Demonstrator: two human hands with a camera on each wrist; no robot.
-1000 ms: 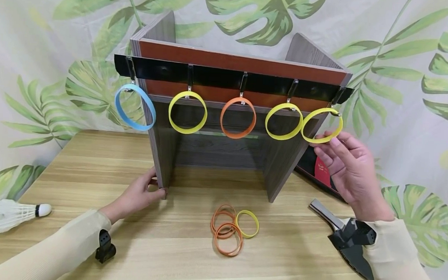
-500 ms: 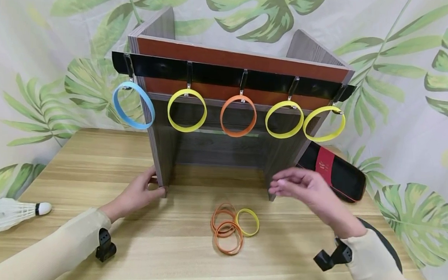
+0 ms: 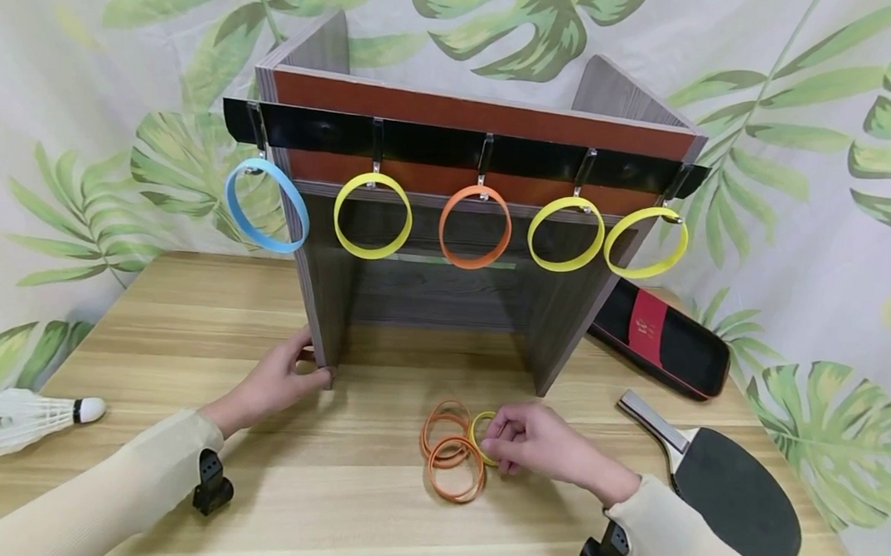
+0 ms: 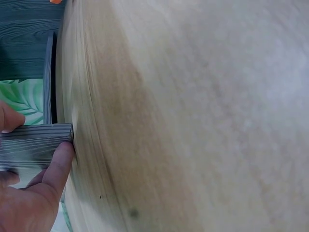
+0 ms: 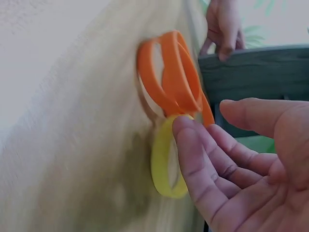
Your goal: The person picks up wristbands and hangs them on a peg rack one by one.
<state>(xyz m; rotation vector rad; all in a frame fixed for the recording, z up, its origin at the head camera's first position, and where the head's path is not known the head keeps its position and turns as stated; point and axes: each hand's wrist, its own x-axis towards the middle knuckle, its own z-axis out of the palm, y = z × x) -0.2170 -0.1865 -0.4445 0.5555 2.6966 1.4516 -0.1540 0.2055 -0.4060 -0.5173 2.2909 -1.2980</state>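
Note:
My left hand grips the lower front edge of the grey wooden stand's left side panel, thumb on one face and fingers on the other. Over the table, my right hand is at a yellow wristband that lies flat; its thumb is apart from the fingers, and a fingertip overlaps the band. Beside it lie several orange wristbands, partly overlapping. From the hooks of a black bar on the stand hang a blue band, an orange band and several yellow bands.
A shuttlecock lies at the table's left. To the right are a table tennis bat and a black case with a red band. The stand occupies the back middle, in front of a leaf-patterned cloth.
My right hand has let go of the rightmost hanging yellow band and come down and left to the loose yellow band on the table. My left hand has stayed at the stand's panel.

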